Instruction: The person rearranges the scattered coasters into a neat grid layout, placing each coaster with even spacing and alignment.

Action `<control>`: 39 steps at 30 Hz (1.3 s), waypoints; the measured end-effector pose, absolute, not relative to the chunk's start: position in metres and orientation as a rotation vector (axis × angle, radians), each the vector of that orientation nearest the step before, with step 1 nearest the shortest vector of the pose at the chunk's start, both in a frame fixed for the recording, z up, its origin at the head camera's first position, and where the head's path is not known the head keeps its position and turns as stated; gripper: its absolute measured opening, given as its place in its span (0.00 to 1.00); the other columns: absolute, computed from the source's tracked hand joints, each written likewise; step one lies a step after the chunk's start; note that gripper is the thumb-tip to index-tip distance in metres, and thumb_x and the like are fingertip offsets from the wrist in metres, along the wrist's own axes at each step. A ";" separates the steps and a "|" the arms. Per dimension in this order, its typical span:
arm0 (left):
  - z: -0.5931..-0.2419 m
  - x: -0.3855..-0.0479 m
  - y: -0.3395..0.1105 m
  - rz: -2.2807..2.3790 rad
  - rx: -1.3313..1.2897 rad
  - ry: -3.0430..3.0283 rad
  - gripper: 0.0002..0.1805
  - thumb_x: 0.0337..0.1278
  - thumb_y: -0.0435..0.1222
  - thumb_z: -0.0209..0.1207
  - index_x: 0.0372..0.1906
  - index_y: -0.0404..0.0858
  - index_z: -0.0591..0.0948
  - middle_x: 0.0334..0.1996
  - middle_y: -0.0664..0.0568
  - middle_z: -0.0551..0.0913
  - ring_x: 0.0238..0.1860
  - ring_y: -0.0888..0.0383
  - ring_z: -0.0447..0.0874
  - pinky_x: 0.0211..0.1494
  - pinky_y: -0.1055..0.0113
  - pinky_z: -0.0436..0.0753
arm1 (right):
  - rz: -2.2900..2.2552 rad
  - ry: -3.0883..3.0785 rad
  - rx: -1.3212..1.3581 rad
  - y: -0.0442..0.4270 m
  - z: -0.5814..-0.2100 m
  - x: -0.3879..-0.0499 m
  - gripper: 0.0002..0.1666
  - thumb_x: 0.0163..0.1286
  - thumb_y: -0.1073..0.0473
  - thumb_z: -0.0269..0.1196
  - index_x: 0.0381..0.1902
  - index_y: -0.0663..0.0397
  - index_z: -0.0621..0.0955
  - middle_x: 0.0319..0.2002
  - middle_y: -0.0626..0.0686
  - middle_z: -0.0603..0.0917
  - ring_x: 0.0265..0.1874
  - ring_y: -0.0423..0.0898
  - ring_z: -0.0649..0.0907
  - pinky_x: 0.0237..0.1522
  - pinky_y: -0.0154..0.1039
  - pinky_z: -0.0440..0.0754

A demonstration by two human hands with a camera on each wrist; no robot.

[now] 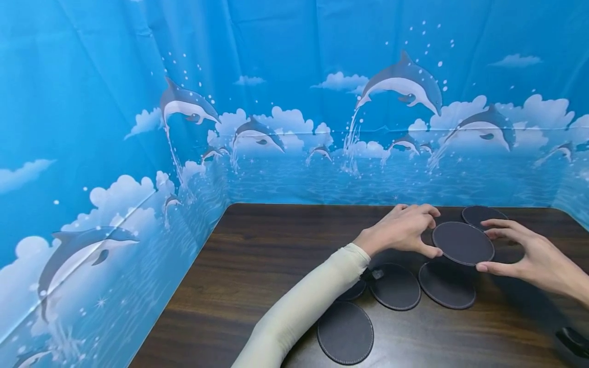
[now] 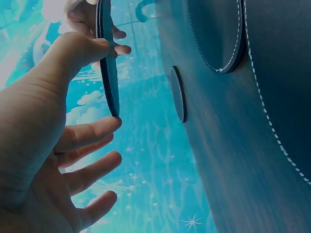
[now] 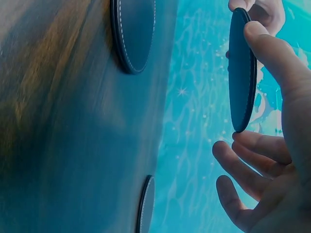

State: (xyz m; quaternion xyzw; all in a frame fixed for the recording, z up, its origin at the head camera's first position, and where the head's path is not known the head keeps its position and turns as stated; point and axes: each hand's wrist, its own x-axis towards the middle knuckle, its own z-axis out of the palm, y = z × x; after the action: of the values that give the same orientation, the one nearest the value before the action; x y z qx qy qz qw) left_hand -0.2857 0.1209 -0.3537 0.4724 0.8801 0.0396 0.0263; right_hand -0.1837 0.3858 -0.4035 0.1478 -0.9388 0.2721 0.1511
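A round dark coaster with a stitched rim is held up off the table between both hands. My left hand pinches its left edge with thumb and index finger; the other fingers spread away from it, as the left wrist view shows. On the opposite edge, my right hand pinches the same coaster between thumb and index finger. Directly below lies another coaster, flat on the wood. Beside that one rests a coaster with a small shiny patch near its top edge.
Behind the right hand, a coaster lies near the table's back edge. Close to the left sleeve are a coaster and a partly covered one. A dolphin-print curtain borders the brown wooden table. A black object shows at far right.
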 end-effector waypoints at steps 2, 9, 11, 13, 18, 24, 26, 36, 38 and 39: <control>-0.354 -0.285 0.118 0.122 1.465 2.724 0.30 0.56 0.67 0.63 0.58 0.55 0.83 0.73 0.67 0.61 0.70 0.69 0.60 0.74 0.62 0.55 | 0.789 -2.699 0.425 0.384 -0.403 -0.183 0.57 0.47 0.49 0.85 0.70 0.62 0.69 0.55 0.68 0.74 0.50 0.70 0.76 0.39 0.73 0.73; -0.357 -0.280 0.111 0.040 1.471 2.719 0.27 0.56 0.69 0.61 0.50 0.58 0.84 0.73 0.67 0.61 0.70 0.68 0.61 0.72 0.62 0.56 | 0.819 -2.700 0.455 0.379 -0.403 -0.181 0.56 0.48 0.50 0.84 0.70 0.62 0.70 0.56 0.65 0.74 0.49 0.68 0.76 0.40 0.72 0.75; -0.357 -0.278 0.108 0.026 1.465 2.725 0.26 0.55 0.69 0.61 0.49 0.58 0.84 0.73 0.67 0.61 0.69 0.68 0.62 0.73 0.61 0.56 | 0.817 -2.694 0.469 0.377 -0.405 -0.182 0.55 0.48 0.50 0.84 0.69 0.62 0.71 0.55 0.64 0.75 0.48 0.65 0.77 0.39 0.71 0.76; -0.356 -0.277 0.106 0.017 1.462 2.730 0.26 0.55 0.70 0.61 0.49 0.58 0.84 0.73 0.67 0.61 0.69 0.68 0.62 0.72 0.61 0.57 | 0.809 -2.690 0.476 0.375 -0.408 -0.182 0.55 0.47 0.49 0.85 0.68 0.62 0.72 0.54 0.62 0.76 0.47 0.59 0.77 0.38 0.65 0.79; -0.356 -0.272 0.100 -0.037 1.459 2.742 0.28 0.54 0.71 0.60 0.50 0.59 0.84 0.73 0.67 0.61 0.69 0.68 0.63 0.72 0.62 0.58 | 0.803 -2.693 0.499 0.373 -0.416 -0.181 0.53 0.47 0.48 0.85 0.68 0.60 0.74 0.54 0.61 0.78 0.44 0.52 0.78 0.35 0.57 0.81; -0.354 -0.267 0.090 -0.036 1.463 2.760 0.30 0.53 0.73 0.59 0.52 0.59 0.84 0.72 0.67 0.62 0.66 0.69 0.66 0.70 0.63 0.61 | 0.795 -2.667 0.542 0.369 -0.414 -0.183 0.53 0.45 0.50 0.86 0.68 0.55 0.75 0.57 0.60 0.77 0.46 0.42 0.78 0.36 0.59 0.81; -0.354 -0.264 0.087 -0.024 1.464 2.760 0.31 0.53 0.73 0.59 0.53 0.59 0.84 0.72 0.67 0.62 0.65 0.69 0.66 0.70 0.63 0.61 | 0.798 -2.662 0.555 0.369 -0.413 -0.180 0.53 0.44 0.51 0.86 0.67 0.54 0.75 0.57 0.58 0.77 0.44 0.34 0.76 0.35 0.51 0.83; -0.352 -0.245 0.065 0.025 1.455 2.819 0.33 0.51 0.74 0.58 0.52 0.58 0.85 0.71 0.66 0.65 0.67 0.68 0.66 0.72 0.61 0.58 | 0.810 -2.627 0.646 0.357 -0.408 -0.174 0.51 0.44 0.52 0.86 0.67 0.47 0.77 0.61 0.42 0.74 0.49 0.22 0.72 0.39 0.36 0.80; -0.351 -0.242 0.061 0.035 1.456 2.822 0.33 0.51 0.74 0.58 0.52 0.57 0.85 0.71 0.66 0.65 0.67 0.68 0.65 0.72 0.60 0.58 | 0.799 -2.623 0.675 0.355 -0.408 -0.173 0.52 0.44 0.52 0.86 0.68 0.47 0.77 0.61 0.39 0.73 0.50 0.22 0.71 0.39 0.37 0.80; -0.352 -0.241 0.059 0.040 1.458 2.824 0.33 0.52 0.74 0.58 0.53 0.57 0.85 0.71 0.66 0.65 0.67 0.67 0.66 0.72 0.60 0.58 | 0.800 -2.622 0.683 0.353 -0.407 -0.173 0.52 0.44 0.52 0.86 0.68 0.47 0.77 0.61 0.39 0.74 0.50 0.22 0.71 0.39 0.37 0.80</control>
State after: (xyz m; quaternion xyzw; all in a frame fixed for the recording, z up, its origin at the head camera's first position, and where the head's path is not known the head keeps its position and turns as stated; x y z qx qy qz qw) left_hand -0.2411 0.0590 -0.3516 0.4587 0.8883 0.0125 -0.0187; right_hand -0.1728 0.3535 -0.4073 0.2387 -0.9165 0.2795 0.1576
